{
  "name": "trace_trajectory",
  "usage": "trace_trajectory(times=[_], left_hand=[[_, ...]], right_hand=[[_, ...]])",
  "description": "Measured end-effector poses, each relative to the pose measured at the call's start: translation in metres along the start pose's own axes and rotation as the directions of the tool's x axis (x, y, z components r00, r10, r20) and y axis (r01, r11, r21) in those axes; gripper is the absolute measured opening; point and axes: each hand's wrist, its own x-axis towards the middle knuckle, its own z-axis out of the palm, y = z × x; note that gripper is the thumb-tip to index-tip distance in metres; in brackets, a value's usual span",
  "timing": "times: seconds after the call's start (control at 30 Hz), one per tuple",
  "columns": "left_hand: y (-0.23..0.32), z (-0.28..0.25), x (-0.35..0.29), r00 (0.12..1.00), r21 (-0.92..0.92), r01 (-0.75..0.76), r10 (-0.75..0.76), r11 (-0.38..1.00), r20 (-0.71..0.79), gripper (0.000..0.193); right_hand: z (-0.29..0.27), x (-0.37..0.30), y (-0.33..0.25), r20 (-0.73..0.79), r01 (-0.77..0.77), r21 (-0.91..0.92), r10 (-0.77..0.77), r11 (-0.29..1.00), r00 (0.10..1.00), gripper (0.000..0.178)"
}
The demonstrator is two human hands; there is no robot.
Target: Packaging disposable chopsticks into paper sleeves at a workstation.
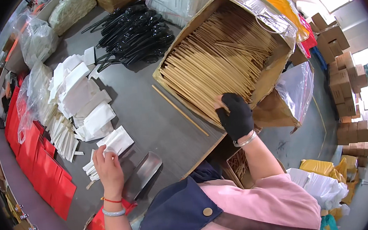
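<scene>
My left hand [109, 168] is at the near end of a row of folded white paper packets [95, 123]. Its fingers are curled at the nearest packet [116, 140], pinching its edge. My right hand [237, 116], in a black fingerless glove, reaches over the near side of a cardboard box [253, 100] full of wooden chopsticks [214, 63]. The bent fingertips close on chopsticks at the near edge of the pile; which ones is partly hidden. One loose chopstick [180, 110] lies on the grey table, left of the box.
Black plastic spoons [134, 33] are heaped behind the packets. Red paper sleeves [33, 160] line the table's left side. A metal scoop-like tray [143, 174] lies beside my left hand. Clear plastic bags [37, 45] stand at the back left; stacked cartons [344, 81] at right.
</scene>
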Motion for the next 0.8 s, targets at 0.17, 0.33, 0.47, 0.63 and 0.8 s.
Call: trace_trajectory(times=[0.17, 0.33, 0.47, 0.63, 0.8], left_hand=[[-0.012, 0.005, -0.006, 0.994, -0.024, 0.028, -0.025, 0.999, 0.103, 0.026], [0.001, 0.0, 0.0, 0.992, -0.053, 0.121, -0.118, 0.991, 0.049, 0.046], [-0.006, 0.001, -0.007, 0.996, -0.019, 0.083, -0.082, 0.996, 0.047, 0.05], [-0.007, 0.001, -0.007, 1.0, 0.021, 0.011, -0.011, 1.0, -0.018, 0.045], [-0.01, 0.002, -0.008, 0.999, 0.009, 0.009, -0.009, 1.0, -0.032, 0.044]], right_hand=[[-0.005, 0.026, 0.029, -0.074, -0.096, -0.128, 0.087, 0.987, 0.993, 0.025], [0.006, 0.043, 0.059, 0.031, -0.141, -0.338, 0.161, 0.93, 0.986, 0.029], [0.015, 0.043, 0.059, 0.097, -0.187, -0.365, 0.237, 0.912, 0.967, 0.019], [0.019, 0.041, 0.056, 0.044, -0.22, -0.345, 0.25, 0.912, 0.967, 0.016], [0.018, 0.031, 0.046, -0.119, -0.222, -0.263, 0.197, 0.939, 0.973, 0.018]])
